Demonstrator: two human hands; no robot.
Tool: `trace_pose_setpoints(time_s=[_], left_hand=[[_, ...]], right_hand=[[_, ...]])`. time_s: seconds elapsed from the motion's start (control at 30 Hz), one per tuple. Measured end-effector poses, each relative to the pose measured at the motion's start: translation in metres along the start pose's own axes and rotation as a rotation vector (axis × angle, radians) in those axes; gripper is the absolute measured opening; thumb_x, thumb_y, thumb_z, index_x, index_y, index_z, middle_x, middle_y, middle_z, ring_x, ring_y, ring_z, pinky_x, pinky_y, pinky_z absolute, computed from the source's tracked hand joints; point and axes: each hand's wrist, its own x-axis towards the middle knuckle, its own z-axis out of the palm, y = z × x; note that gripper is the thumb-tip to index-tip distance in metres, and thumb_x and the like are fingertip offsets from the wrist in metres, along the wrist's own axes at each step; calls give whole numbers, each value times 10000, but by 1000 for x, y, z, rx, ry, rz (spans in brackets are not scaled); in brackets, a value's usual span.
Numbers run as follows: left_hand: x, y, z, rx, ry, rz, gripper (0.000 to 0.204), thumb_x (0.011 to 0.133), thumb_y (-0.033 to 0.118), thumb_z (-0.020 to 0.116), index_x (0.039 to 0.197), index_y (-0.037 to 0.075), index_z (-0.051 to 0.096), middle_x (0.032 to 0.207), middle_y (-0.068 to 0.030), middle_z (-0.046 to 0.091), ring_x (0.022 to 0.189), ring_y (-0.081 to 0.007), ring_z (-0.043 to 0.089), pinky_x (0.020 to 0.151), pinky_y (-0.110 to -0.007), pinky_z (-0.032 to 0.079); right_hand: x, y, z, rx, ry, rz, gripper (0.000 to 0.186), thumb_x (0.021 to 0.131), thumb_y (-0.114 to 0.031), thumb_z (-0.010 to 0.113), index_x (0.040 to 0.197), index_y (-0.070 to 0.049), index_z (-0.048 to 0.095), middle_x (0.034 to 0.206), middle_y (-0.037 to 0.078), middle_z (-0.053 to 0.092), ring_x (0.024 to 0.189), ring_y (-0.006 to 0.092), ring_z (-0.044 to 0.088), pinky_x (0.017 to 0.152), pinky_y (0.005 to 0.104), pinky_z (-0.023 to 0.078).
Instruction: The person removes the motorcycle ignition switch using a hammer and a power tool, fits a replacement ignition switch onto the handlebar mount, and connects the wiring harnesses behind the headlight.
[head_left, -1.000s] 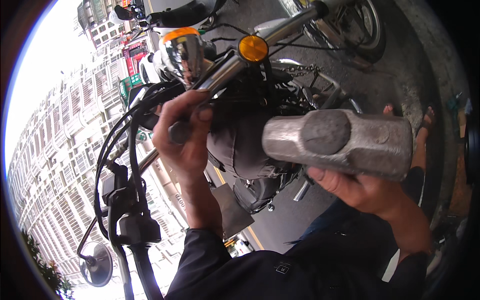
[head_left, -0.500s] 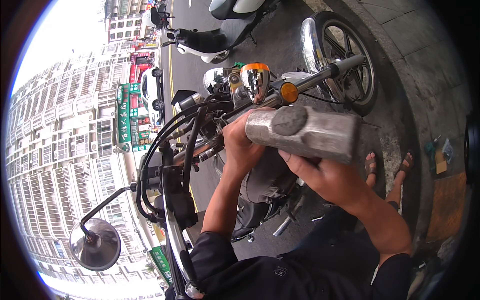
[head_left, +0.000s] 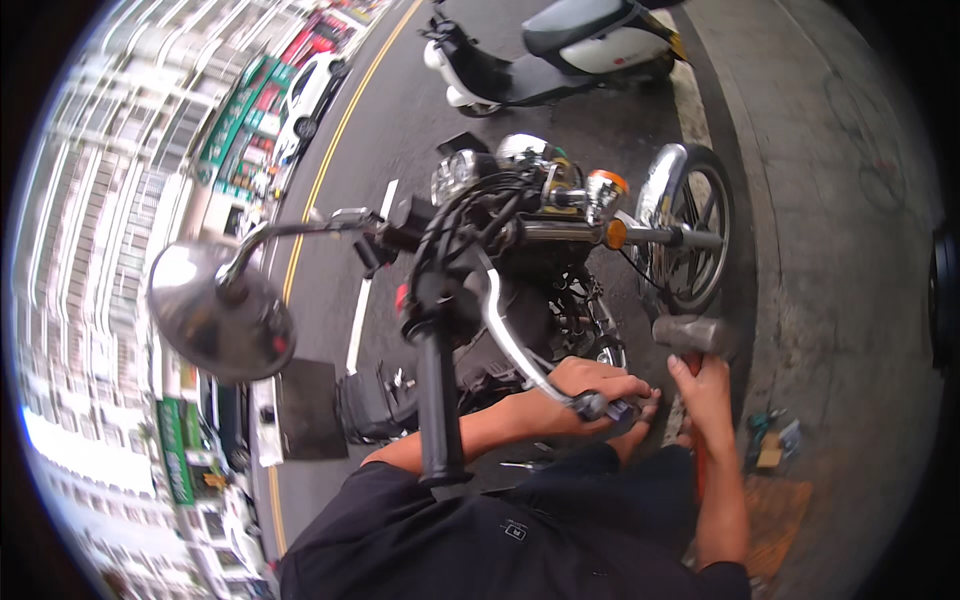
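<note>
My right hand (head_left: 708, 385) is closed round the orange-red handle (head_left: 701, 470) of a hammer. Its blocky grey metal head (head_left: 690, 333) stands above my fist, beside the motorcycle's front wheel (head_left: 700, 240). My left hand (head_left: 600, 385) is to the left of it, fingers curled, partly behind the ball end of the silver handlebar lever (head_left: 515, 340). A small dark piece (head_left: 622, 410) shows at those fingers, too blurred to name. The motorcycle's front fork (head_left: 650, 236) lies sideways beyond my hands, with an orange reflector (head_left: 614, 235) on it.
The black handlebar grip (head_left: 438, 400) and round mirror (head_left: 222, 310) stick out at left. Several small items, including a cardboard piece (head_left: 769, 453), lie on the pavement at right. A white-and-black scooter (head_left: 560, 70) is parked beyond, and a white car (head_left: 308, 105) stands across the road.
The hammer has moved down and away from the camera in my right hand. My left hand has left the fork area and come nearer my body, by the lever end. The view has shifted.
</note>
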Motion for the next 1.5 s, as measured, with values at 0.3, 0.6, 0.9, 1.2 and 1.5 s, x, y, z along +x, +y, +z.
trace_pose_setpoints(time_s=[0.3, 0.6, 0.9, 1.2, 1.5], left_hand=[[-107, -41, 39, -804, 344, -735, 502, 910, 478, 614, 1177, 53, 589, 850, -57, 670, 682, -128, 609, 582, -305, 498], [-244, -78, 21, -1206, 655, -749, 683, 869, 397, 655, 1422, 91, 396, 1064, -91, 619, 546, -76, 563, 394, -192, 361], [-471, -194, -16, -1187, 1221, -867, 481, 787, 278, 671, 1218, 88, 577, 897, -39, 648, 541, -71, 542, 393, -201, 383], [-662, -336, -33, -1237, 1466, -897, 349, 855, 296, 634, 1132, 88, 591, 805, -23, 656, 575, -108, 625, 364, -205, 378], [-651, -383, -29, -570, 1058, -1394, 498, 846, 377, 638, 1249, 92, 573, 887, -92, 692, 697, -240, 686, 529, -332, 521]], right_hand=[[-41, 3, 64, -448, -479, -244, 301, 778, -207, 724, 918, 24, 592, 646, 152, 595, 572, 234, 586, 571, 384, 453], [-52, -66, 223, -707, -716, -646, 339, 776, -219, 716, 1010, -17, 579, 807, 208, 643, 776, 408, 638, 675, 459, 487], [-56, -112, 414, -952, -1106, -367, 594, 818, -311, 695, 1322, -85, 476, 1130, 194, 655, 1044, 402, 618, 883, 459, 478], [-21, -59, 474, -630, -812, -193, 251, 878, -132, 646, 1074, 23, 622, 909, 112, 688, 862, 156, 653, 785, 312, 506], [-51, -46, 462, -755, -831, -75, 226, 879, -118, 647, 1051, 26, 616, 873, 85, 676, 780, 127, 624, 730, 289, 504]])
